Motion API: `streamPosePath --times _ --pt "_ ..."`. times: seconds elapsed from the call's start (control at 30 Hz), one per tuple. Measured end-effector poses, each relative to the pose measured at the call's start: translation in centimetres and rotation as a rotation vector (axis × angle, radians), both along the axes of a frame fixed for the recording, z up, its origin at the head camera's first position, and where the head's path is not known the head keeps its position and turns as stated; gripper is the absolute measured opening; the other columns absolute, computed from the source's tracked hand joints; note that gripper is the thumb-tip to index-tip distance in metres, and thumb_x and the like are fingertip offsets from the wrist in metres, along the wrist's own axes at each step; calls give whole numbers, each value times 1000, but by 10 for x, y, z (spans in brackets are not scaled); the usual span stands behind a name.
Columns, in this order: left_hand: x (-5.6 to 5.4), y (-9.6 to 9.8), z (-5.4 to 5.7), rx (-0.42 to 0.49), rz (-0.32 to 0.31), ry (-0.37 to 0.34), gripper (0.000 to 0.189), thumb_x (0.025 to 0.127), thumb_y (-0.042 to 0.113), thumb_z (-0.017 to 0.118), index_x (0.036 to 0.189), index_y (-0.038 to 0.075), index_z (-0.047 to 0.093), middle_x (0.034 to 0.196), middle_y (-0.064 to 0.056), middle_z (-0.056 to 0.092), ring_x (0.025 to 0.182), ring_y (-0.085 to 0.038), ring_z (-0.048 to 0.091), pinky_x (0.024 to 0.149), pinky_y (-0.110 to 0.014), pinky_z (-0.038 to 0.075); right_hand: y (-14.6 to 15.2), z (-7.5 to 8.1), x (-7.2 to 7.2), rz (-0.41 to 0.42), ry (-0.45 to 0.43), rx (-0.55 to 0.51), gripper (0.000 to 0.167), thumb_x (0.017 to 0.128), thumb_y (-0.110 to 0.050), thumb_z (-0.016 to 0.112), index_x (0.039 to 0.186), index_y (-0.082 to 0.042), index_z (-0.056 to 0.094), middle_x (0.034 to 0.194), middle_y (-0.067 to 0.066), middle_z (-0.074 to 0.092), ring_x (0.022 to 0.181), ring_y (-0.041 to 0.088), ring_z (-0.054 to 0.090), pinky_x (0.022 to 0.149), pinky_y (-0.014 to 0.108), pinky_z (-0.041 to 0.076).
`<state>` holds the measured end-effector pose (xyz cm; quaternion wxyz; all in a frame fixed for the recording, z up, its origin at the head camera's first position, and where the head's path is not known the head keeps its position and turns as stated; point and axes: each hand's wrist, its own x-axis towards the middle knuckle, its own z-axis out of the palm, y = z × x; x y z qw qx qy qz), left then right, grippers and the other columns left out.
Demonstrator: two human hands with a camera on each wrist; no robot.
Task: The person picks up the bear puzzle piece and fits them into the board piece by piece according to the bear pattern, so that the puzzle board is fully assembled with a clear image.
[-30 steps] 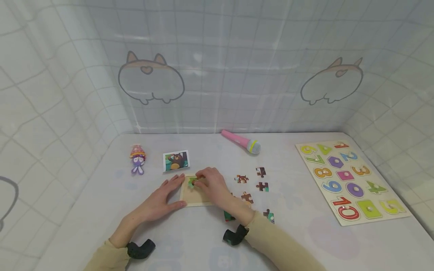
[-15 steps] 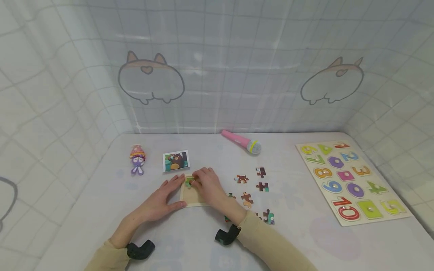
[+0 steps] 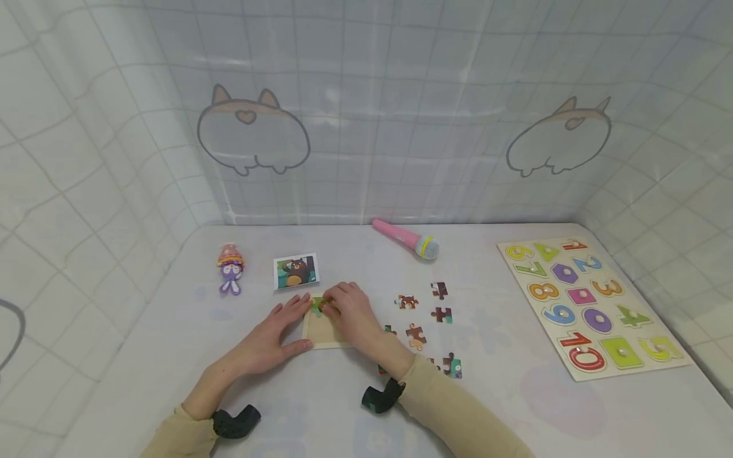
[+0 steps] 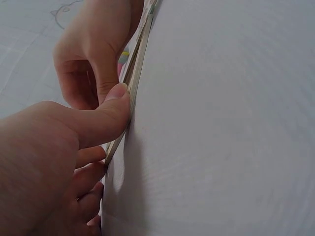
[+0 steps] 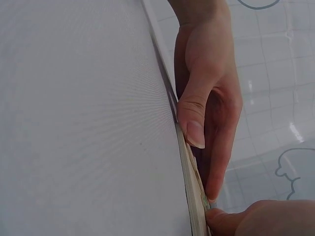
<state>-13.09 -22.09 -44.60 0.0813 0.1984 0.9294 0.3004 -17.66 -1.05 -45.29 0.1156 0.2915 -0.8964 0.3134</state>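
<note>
My left hand (image 3: pixel 269 340) rests at the left edge of a small pale wooden puzzle tray (image 3: pixel 322 334), fingers extended and thumb spread, with fingertips touching the frame. My right hand (image 3: pixel 352 315) is over the tray's upper part and pinches a green and brown puzzle piece (image 3: pixel 317 306) near the upper left corner. The fingers hide most of the piece. In the left wrist view the left thumb (image 4: pixel 113 110) lies along the tray's thin edge. The right wrist view shows the left hand (image 5: pixel 206 83) at one tray end and part of my right hand (image 5: pixel 261 219).
Several loose puzzle pieces (image 3: pixel 415 337) lie right of the tray, some partly hidden by the right forearm. Behind it are a bear picture card (image 3: pixel 296 271), a purple doll (image 3: pixel 231 270) and a pink toy microphone (image 3: pixel 405 238). A number-and-shape board (image 3: pixel 592 305) lies at far right.
My right hand has shifted slightly left with the puzzle piece, closer to the tray's upper left corner. The left hand stays in place at the tray's edge.
</note>
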Motion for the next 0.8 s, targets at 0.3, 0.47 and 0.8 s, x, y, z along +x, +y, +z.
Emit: streamPosePath --times 0.3,0.47,0.8 --pt "1 2 4 -17 1 -6 81 91 40 72 156 9 35 165 -7 27 153 -34 18 124 -57 11 0 -2 -2 -23 50 -18 15 90 -18 76 99 -7 73 99 3 65 91 18 60 79 31 53" --pt "0 2 3 -24 -5 0 81 91 41 71 156 10 33 165 -6 26 154 -32 16 124 -56 10 0 -1 -2 -43 35 7 11 90 -20 75 91 -9 75 100 3 62 92 17 57 80 28 51" --pt "2 5 3 -80 -36 41 76 95 37 67 156 8 33 166 -5 23 154 -32 17 123 -57 14 -2 0 -2 -42 -43 39 12 92 -22 74 98 -15 81 102 0 63 92 15 52 80 24 45"
